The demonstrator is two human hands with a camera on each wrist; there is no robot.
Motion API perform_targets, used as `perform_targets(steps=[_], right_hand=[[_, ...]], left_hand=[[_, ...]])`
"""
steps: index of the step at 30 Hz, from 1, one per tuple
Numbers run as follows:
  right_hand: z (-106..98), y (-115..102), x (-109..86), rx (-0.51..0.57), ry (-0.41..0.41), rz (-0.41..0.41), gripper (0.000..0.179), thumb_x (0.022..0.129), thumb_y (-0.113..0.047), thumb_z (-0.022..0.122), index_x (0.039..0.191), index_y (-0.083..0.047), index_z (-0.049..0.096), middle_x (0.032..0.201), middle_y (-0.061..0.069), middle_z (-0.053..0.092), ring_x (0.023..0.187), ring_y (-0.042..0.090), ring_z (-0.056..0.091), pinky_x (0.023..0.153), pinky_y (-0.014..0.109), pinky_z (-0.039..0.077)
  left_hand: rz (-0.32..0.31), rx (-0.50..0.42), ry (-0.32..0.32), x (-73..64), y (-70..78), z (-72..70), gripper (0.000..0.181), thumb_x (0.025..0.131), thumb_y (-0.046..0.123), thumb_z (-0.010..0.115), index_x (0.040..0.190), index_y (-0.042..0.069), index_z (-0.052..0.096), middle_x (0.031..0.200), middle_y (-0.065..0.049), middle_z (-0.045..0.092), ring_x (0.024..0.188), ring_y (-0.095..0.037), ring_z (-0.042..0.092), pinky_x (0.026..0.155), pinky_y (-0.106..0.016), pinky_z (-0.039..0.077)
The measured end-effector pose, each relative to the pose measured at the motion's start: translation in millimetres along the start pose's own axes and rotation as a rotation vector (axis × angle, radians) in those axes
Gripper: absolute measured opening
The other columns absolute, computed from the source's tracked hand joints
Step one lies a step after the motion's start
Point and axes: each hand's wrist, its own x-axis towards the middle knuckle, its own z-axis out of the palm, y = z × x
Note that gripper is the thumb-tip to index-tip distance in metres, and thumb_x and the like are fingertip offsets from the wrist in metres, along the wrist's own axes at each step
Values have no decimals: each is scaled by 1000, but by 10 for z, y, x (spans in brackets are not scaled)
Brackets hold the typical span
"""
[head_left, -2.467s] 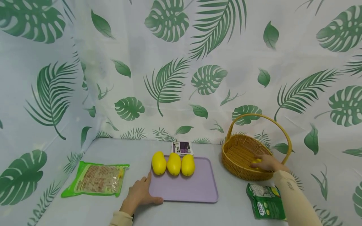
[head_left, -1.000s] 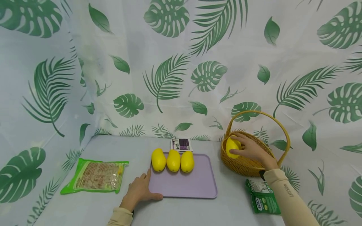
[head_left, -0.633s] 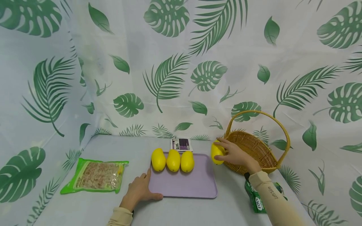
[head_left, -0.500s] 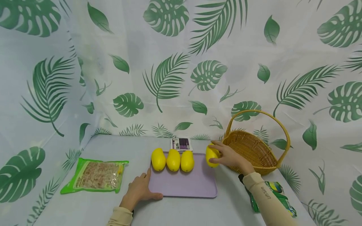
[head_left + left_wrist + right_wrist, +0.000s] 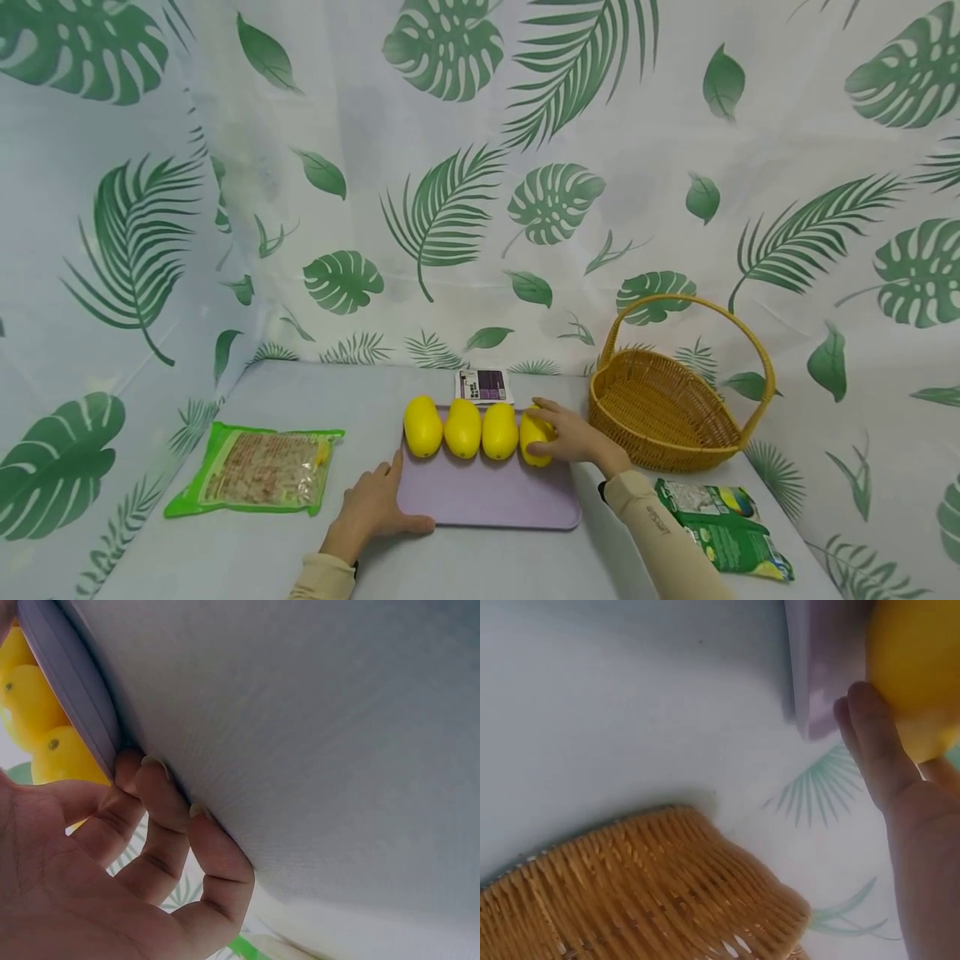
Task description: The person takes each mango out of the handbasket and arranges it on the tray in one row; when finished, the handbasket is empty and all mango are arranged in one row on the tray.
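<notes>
Four would be more than I count, so several yellow mangoes stand in a row along the back of a purple tray [image 5: 487, 504]; the leftmost mango [image 5: 423, 427] sits at its back left corner. At the right end of the row, my right hand [image 5: 573, 433] holds another mango [image 5: 534, 437] between thumb and fingers, over the tray. In the right wrist view this mango [image 5: 915, 667] is close to the tray's edge. My left hand [image 5: 371, 504] grips the tray's front left corner, thumb along the front edge and fingers at the left side. The left wrist view shows curled fingers [image 5: 161, 795] at the rim.
A wicker basket [image 5: 622, 442] with a tall handle stands right of the tray. In front of it lies a green packet [image 5: 731, 537]. A green-edged clear bag [image 5: 262, 471] lies at the left. Behind the tray is a small white and purple packet [image 5: 483, 386], before a leaf-patterned cloth.
My right hand has lifted a mango out of the basket and carried it left, over the tray beside the other mangoes. My left hand has stayed at the tray's corner.
</notes>
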Motion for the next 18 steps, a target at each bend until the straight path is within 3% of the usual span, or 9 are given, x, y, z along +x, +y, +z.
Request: perform_targets(steps=[10,18], right_hand=[[-9,31,67,-28,-15,36,71,91,-41,72,150,-10,47,165,19,29,148,45,35,120,62,31],[-15,-2,-68,29,41,65,73,92,-45,68,153,-13,43,165,20,28,148,47,34,119,64,31]], left_hand=[[17,3,12,-19,33,3,133,56,70,87,155,0,32,136,-26,57,113,-43,61,97,-74,45],[13,6,6,-2,8,7,133,56,71,86,155,-1,32,137,-26,57,115,-43,60,98,-72,45]])
